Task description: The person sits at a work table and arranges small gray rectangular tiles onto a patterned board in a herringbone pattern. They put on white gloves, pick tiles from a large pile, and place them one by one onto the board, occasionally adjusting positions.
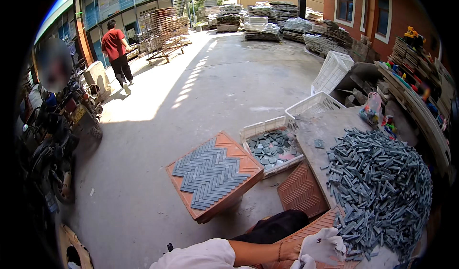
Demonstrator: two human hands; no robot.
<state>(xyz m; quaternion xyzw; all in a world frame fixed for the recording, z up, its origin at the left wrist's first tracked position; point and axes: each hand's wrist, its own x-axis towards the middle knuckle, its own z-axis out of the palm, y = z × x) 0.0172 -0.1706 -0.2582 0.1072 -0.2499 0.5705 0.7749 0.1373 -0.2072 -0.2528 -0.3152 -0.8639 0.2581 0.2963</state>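
My left arm, in a white sleeve, reaches across the bottom to the right. White, ragged-edged cloth, perhaps a worn glove, covers the fingers of my left hand (306,249), so their pose is hidden. That hand is over an orange-red grooved mould tray (296,234), beside a large heap of narrow blue-grey tile strips (382,188) on a worktable (311,125). My right hand does not show. Left of the table, blue-grey strips in a herringbone pattern (210,171) cover most of an orange-red tray (234,147) on a stack. Another grooved tray (301,188) leans by the table.
A white crate (262,126) holds flat grey pieces; another crate (330,102) stands behind it. Motorbikes (62,159) line the left side. A person in a red shirt (114,43) walks near a wheeled rack (165,32). Stacked slabs (260,27) stand far back.
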